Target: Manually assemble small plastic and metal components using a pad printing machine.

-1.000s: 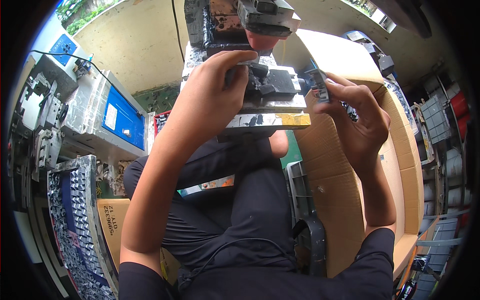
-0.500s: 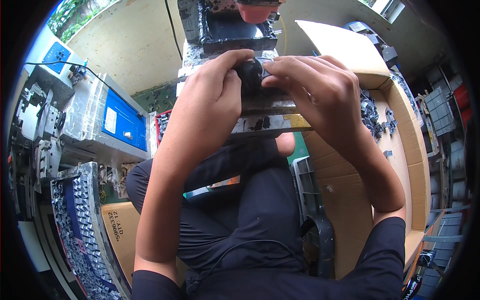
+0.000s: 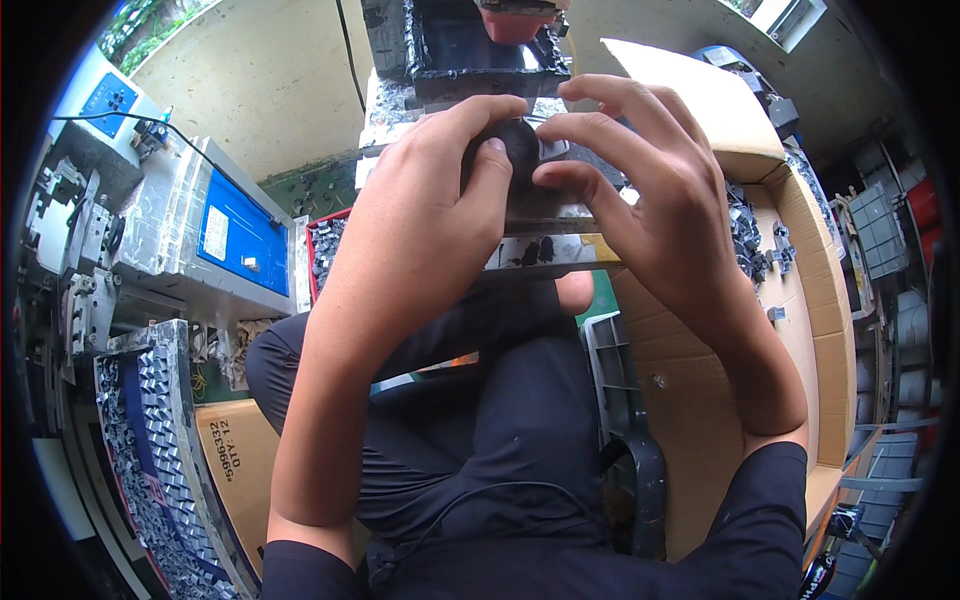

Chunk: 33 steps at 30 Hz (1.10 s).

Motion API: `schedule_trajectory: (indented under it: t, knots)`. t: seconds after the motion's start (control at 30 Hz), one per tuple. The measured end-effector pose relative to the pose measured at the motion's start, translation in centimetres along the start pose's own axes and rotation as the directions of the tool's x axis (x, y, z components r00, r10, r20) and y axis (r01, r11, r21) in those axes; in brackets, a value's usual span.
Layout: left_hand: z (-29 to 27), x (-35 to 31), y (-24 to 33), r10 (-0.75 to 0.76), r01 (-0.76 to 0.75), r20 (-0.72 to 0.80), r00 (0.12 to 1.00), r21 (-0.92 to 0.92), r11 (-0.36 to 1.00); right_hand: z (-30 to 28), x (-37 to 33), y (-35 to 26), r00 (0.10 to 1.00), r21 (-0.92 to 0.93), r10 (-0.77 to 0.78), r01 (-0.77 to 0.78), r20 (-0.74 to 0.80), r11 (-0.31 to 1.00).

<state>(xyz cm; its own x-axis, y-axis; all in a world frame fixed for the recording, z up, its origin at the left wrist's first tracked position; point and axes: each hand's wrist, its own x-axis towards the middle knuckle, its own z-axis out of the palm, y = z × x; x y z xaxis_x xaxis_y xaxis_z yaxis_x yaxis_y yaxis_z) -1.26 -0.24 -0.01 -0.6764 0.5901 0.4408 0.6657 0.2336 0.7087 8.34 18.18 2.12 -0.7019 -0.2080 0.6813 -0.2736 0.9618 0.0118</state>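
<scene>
My left hand [image 3: 430, 185] curls round a black rounded object [image 3: 520, 150], with its thumb pressed on the near side. What kind of object it is I cannot make out, since the hand hides much of it. Just right of it my right hand [image 3: 650, 170] holds its fingers apart, the index finger and thumb on either side of a small grey piece [image 3: 553, 149]. That piece sits beside the black object, and whether the two touch is unclear. Both hands are over a metal machine bed [image 3: 545, 250] with dark stains.
Behind my hands stand an ink-dark tray [image 3: 480, 85] and a red pad [image 3: 515, 27] above it. An open cardboard box [image 3: 690, 400] with small grey parts [image 3: 750, 235] lies right. Left are a blue-panelled machine [image 3: 240, 235], a red bin [image 3: 325, 245] and a tray of metal pieces [image 3: 180, 440].
The fingers of my right hand have spread and drawn back from the grey piece they pinched against the black object. My left hand stays on the black object, more of which now shows.
</scene>
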Motion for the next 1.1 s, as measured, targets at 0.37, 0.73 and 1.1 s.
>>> schedule_trajectory:
  t: [0.37, 0.73, 1.1]
  knots:
    - [-0.2, -0.2, 0.7, 0.039, -0.041, 0.029, 0.999, 0.086, 0.995, 0.5, -1.7, 0.4, 0.996, 0.289, 0.084, -0.091, 0.036, 0.953]
    - [0.4, 0.5, 0.7, 0.022, -0.023, 0.049, 0.999, 0.032, 0.999, -0.2, -2.6, 1.4, 0.996, 0.351, 0.067, -0.042, -0.058, 0.936]
    - [0.4, 0.5, 1.1, 0.033, -0.035, 0.032, 0.999, 0.063, 0.997, -0.2, -3.1, -0.1, 0.996, 0.195, -0.027, 0.044, -0.089, 0.980]
